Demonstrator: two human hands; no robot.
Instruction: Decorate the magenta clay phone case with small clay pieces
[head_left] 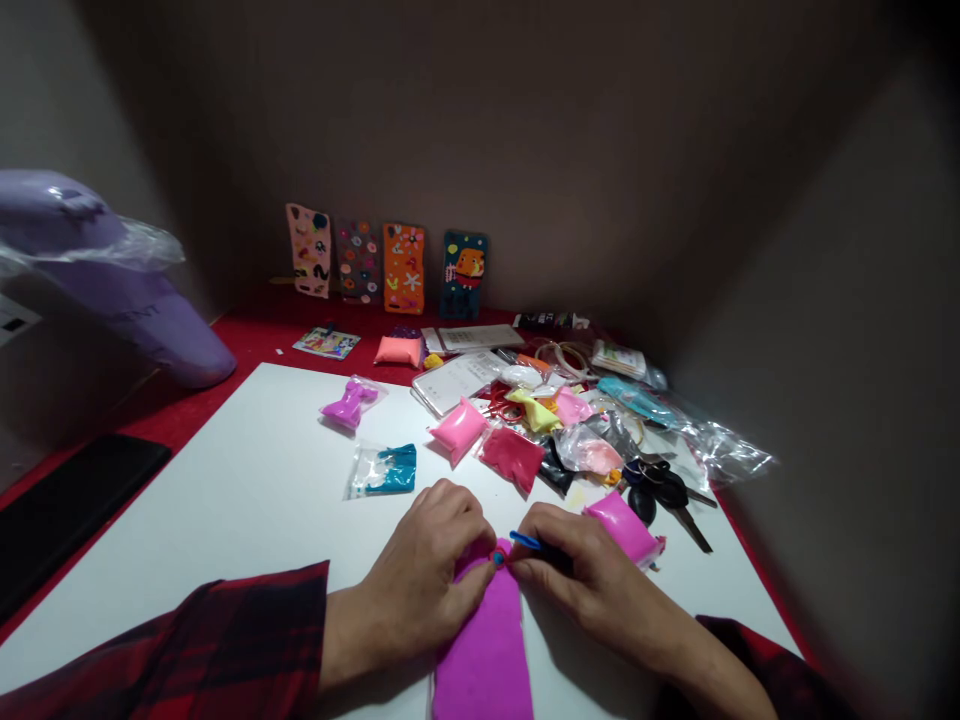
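Observation:
A flat magenta clay-covered slab (pixel 484 655) lies on the white sheet (pixel 247 500) at the near edge. My left hand (pixel 424 585) rests on its upper left end, fingers curled and pressing on it. My right hand (pixel 581 575) pinches a thin blue tool (pixel 525 541), whose tip touches a small blue and red clay bit (pixel 498 557) at the slab's top. Both sleeves are red and dark plaid.
Small bags of coloured clay lie beyond the hands: teal (pixel 386 470), purple (pixel 351 403), pink (pixel 459 430), dark pink (pixel 512 457), magenta (pixel 624 527). Black scissors (pixel 671 497) lie right. Decorated phone cases (pixel 403 267) lean on the back wall. A lilac wrapped object (pixel 112 290) sits left.

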